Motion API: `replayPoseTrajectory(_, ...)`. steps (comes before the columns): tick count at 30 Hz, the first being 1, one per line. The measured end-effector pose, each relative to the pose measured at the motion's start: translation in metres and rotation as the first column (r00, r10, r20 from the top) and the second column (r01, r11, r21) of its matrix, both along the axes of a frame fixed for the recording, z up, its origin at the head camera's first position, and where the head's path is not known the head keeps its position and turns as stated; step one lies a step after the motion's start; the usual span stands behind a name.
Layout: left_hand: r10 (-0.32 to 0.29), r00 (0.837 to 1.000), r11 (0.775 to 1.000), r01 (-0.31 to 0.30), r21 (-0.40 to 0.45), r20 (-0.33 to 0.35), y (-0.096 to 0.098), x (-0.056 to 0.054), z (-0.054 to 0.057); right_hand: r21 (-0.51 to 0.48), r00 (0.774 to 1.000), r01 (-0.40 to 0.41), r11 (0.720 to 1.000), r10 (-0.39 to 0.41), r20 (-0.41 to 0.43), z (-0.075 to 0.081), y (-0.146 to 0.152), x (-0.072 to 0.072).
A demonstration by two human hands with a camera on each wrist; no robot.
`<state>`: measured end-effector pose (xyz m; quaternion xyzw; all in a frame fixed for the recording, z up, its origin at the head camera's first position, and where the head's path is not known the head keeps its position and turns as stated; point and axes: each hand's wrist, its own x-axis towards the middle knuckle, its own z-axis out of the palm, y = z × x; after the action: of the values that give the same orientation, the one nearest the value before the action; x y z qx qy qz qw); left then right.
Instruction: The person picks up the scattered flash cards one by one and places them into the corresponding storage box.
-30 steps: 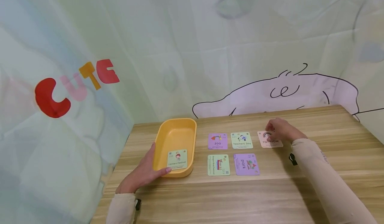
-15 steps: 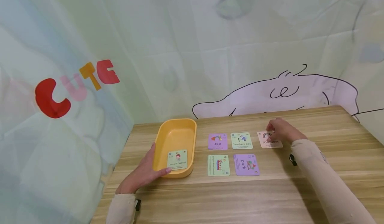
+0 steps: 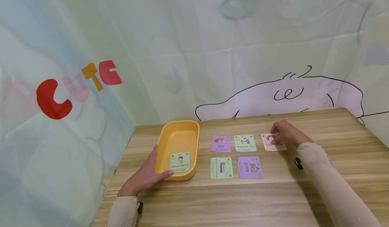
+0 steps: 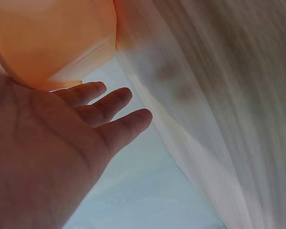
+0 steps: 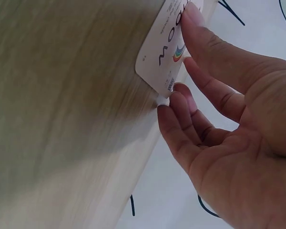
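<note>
My left hand (image 3: pixel 146 173) holds the near left corner of a yellow plastic tray (image 3: pixel 196 142), thumb on the front rim. In the left wrist view, several fingers (image 4: pixel 119 126) extend below the tray wall (image 4: pixel 52 38), their tips off it. A green "Lantern Festival" card (image 3: pixel 179 162) lies inside the tray. At the right, my right hand (image 3: pixel 286 133) pinches the pink "rainbow" card (image 3: pixel 268 146). In the right wrist view, the thumb presses on the face of this card (image 5: pixel 155 59) and the other fingers are at its edge.
On the wooden table (image 3: pixel 212 203) lie a purple "zoo" card (image 3: pixel 221 144), a green "Teachers' Day" card (image 3: pixel 245 143), a green "Dragon Boat Festival" card (image 3: pixel 221 168) and a purple "park" card (image 3: pixel 250 167). A printed curtain (image 3: pixel 170 51) hangs behind the table's far edge.
</note>
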<state>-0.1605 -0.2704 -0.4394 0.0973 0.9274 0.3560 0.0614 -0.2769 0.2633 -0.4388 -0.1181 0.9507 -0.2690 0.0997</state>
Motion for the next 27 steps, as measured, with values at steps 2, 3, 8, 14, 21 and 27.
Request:
replayPoseTrajectory(2,-0.004,1.0,1.0,0.004,0.004,-0.005,-0.0001,0.0,0.0001,-0.003,1.0,-0.006,1.0,0.006,-0.008,0.0002,0.0006,0.0001)
replayPoseTrajectory(3,-0.004,1.0,1.0,0.004,0.004,-0.008,-0.0001,0.0001,0.0004,-0.004,1.0,-0.01,1.0,0.01,-0.013,0.0002,0.0008,0.0001)
replayPoseTrajectory(8,-0.006,1.0,1.0,0.006,0.006,-0.01,-0.0001,0.0006,0.0009,-0.002,0.999,-0.024,1.0,0.024,-0.037,0.0007,0.0017,0.001)
replayPoseTrajectory(14,0.003,1.0,1.0,-0.003,0.0,0.006,-0.0005,0.0004,0.0013,-0.013,1.0,-0.001,1.0,0.001,-0.019,0.0006,0.0013,0.0)
replayPoseTrajectory(21,0.0,1.0,1.0,0.0,0.011,0.006,-0.0008,0.0004,0.0016,-0.003,1.0,0.002,1.0,-0.002,-0.013,-0.0013,0.0023,-0.0028)
replayPoseTrajectory(27,-0.017,1.0,1.0,0.017,0.021,-0.01,-0.0008,0.0002,0.0013,-0.032,1.0,0.004,0.999,-0.004,0.014,-0.0043,0.004,-0.0024)
